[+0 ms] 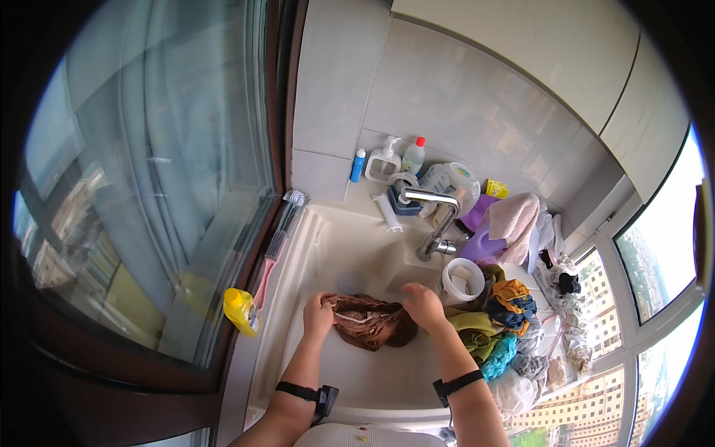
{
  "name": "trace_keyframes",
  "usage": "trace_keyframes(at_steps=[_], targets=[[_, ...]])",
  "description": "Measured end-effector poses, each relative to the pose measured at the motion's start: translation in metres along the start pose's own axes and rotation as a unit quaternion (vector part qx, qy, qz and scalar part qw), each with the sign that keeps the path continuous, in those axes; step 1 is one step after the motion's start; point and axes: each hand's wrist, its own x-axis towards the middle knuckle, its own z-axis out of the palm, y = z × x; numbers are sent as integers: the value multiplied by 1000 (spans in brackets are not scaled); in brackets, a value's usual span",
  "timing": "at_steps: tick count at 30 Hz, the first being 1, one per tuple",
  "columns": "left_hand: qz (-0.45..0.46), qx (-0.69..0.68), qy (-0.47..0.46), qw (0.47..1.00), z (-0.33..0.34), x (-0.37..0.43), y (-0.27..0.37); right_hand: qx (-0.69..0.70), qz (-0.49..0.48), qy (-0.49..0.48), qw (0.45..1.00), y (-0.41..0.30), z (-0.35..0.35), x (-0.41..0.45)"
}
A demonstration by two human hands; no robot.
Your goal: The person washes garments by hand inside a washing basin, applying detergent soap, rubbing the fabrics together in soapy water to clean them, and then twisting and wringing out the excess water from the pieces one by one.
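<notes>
A wet-looking brown garment (pixel 373 329) hangs spread in the pale sink (pixel 357 385), its gathered opening facing up with a light strip along the inside. My left hand (pixel 319 314) grips the left end of its edge. At the opposite end, my right hand (pixel 423 306) has hold of the edge, with the fingers partly lifted and the thumb side against the cloth. Just right of that hand, a white bucket (pixel 468 293) contains pale bars that look like soap. Below the bucket, an olive-green garment (pixel 472 329) lies on the sink's right side.
A chrome faucet (pixel 441 223) reaches over the back of the sink. Bottles, including a pump bottle (pixel 383 165), stand behind it. On the left ledge are a yellow bottle (pixel 241 312) and a pink-handled brush (pixel 268 268). Bunched clothes (pixel 511 307) fill the right side near the window.
</notes>
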Motion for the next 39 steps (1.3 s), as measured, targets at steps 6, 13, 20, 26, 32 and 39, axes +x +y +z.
trace_keyframes(at_steps=[6,13,20,26,32,39], targets=[[2,-373,-69,925,-13,-3,10,-150,43,-203,967,-8,74,-1],[-232,-448,51,862,-19,1,-7,596,214,-90,768,9,85,13],[-40,-565,-306,765,39,-4,-60,359,-178,5,916,-133,102,-20],[-306,-544,-51,780,39,-29,8,389,68,113,912,-105,118,14],[-339,-385,-199,835,22,-25,-3,454,207,121,858,-42,111,34],[-56,-296,-241,923,16,-19,-5,540,185,-7,821,-69,73,23]])
